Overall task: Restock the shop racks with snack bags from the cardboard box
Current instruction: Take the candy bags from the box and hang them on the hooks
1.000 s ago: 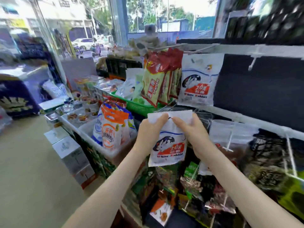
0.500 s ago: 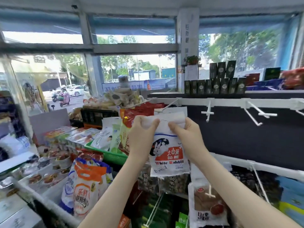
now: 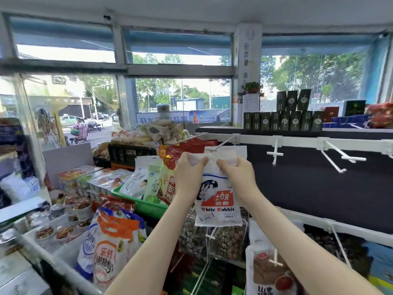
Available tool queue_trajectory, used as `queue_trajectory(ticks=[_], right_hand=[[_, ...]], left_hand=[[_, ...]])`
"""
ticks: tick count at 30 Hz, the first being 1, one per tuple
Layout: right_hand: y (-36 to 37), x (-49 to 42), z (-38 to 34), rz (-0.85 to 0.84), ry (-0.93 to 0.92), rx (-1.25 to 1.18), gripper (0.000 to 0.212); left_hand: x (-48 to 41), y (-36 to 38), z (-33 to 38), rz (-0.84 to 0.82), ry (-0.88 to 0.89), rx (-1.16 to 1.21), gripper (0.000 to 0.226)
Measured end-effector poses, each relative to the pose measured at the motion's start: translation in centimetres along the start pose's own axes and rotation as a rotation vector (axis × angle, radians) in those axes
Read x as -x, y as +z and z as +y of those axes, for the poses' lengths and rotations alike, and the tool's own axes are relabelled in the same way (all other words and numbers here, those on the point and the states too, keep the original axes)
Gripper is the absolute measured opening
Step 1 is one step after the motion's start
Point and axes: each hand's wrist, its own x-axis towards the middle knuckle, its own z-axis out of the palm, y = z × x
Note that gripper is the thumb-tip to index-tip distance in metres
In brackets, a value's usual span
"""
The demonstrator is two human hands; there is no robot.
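White Rabbit bag (image 3: 217, 202) — upright, top at rack hook (image 3: 222, 142)

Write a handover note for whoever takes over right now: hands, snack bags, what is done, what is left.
Left hand and right hand: both pinch the top edge of the white plastic White Rabbit candy bag.
Bag: held at the tip of the white plastic peg hook on the upper rail; I cannot tell whether it is threaded on.
Done: red snack bags hang on the hook to the left.
Left: slide this bag on; the bare white hooks to the right need stock. The cardboard box is out of view.
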Motion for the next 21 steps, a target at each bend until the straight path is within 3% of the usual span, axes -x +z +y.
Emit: queue_trajectory(ticks=[4,8,14,18,21], right_hand=[[0.1,-0.1,0.4,0.045,-0.031,-0.011,0.021],[0.2,-0.7,0.5,0.066,-0.059,-0.030,0.046],[-0.1,-1.3,0.8,0.108,-0.065,-0.018,0.019],[0.3,-1.8,0.9,0.110,-0.059,-0.002,0.035],[0.3,-1.9,1.0,0.118,-0.062,0.014,0.022]], left_hand=[[0.1,0.4,0.3,0.006,0.025,0.050,0.031],[-0.4,0.9,0.4,0.021,0.053,0.074,0.032],[-0.9,1.9,0.3,0.021,0.072,0.074,0.030],[-1.3,2.0,0.1,0.037,0.080,0.080,0.030],[-1.3,2.0,0.0,0.038,0.092,0.088,0.028]])
